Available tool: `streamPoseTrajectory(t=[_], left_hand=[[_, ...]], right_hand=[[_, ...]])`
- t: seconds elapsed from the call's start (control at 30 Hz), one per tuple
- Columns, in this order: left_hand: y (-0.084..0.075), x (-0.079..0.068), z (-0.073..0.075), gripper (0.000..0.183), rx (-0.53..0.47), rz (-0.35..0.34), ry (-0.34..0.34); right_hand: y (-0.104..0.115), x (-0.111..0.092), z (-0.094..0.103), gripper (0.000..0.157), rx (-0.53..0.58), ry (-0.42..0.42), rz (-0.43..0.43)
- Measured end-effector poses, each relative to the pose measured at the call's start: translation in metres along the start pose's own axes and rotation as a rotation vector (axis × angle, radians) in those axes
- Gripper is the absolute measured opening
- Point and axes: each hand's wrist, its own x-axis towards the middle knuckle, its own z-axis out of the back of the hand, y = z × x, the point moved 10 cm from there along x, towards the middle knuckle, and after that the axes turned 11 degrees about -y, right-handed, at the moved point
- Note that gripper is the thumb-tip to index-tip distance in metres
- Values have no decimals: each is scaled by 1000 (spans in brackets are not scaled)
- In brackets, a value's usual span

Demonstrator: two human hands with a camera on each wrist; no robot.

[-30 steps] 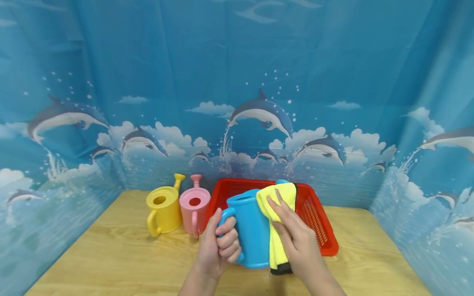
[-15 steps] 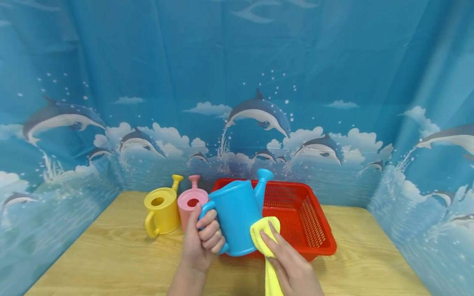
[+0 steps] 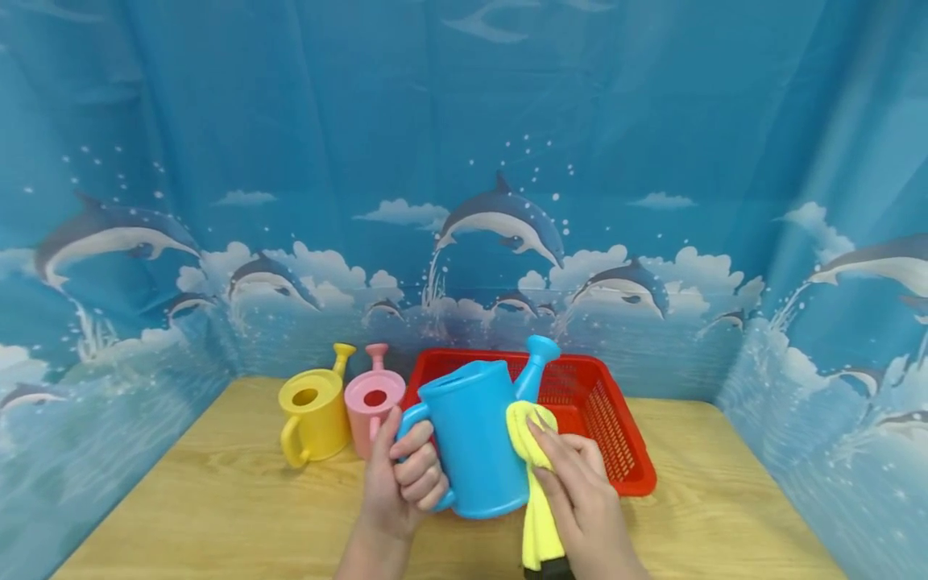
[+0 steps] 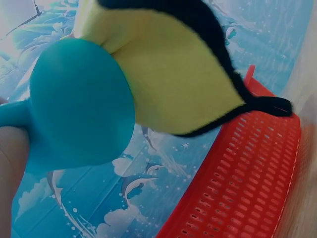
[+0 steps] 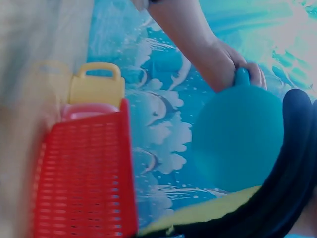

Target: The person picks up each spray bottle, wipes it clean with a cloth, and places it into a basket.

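My left hand (image 3: 406, 479) grips the handle of a blue watering can (image 3: 471, 451), held up in front of the red basket and tilted slightly. Its spout points up and right. In my right hand (image 3: 590, 503) is a yellow cloth (image 3: 540, 524) with a black edge, bunched against the can's right side just below the spout. The fingers lie over the cloth, and its tail hangs down beside the can. The left wrist view shows the can's round base (image 4: 81, 104) with the spread cloth (image 4: 173, 74) beyond it. The black cloth edge (image 5: 282, 188) crosses the right wrist view.
A red perforated basket (image 3: 629, 451) stands on the wooden table (image 3: 239, 515) behind the held can. To its left, a yellow watering can (image 3: 322, 427) and a pink watering can (image 3: 362, 431) stand side by side. A dolphin-printed curtain (image 3: 348, 161) surrounds the table.
The cloth slid from over the spout down to the can's lower right side, then back up a little. The can lifted and moved left, then came back slightly right and down.
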Motion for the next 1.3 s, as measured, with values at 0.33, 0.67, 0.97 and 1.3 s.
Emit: streamPoseTrajectory(t=[0.33,0.67,0.97,1.3], left_hand=[[14,-2,-11,39,34,55,80],[1,-1,-13,40,-22,-39,107],[-25,-4,-19,39,-100,-139,156],[-27,-6,-22,40,-66,-121,155]], right_hand=[[-21,36,-7,47,-47,62,-252],[-15,26,-14,48,-12,94,-256],[-1,-1,-18,50,39,74,-200],[-6,-7,-12,49,102,47,-196]])
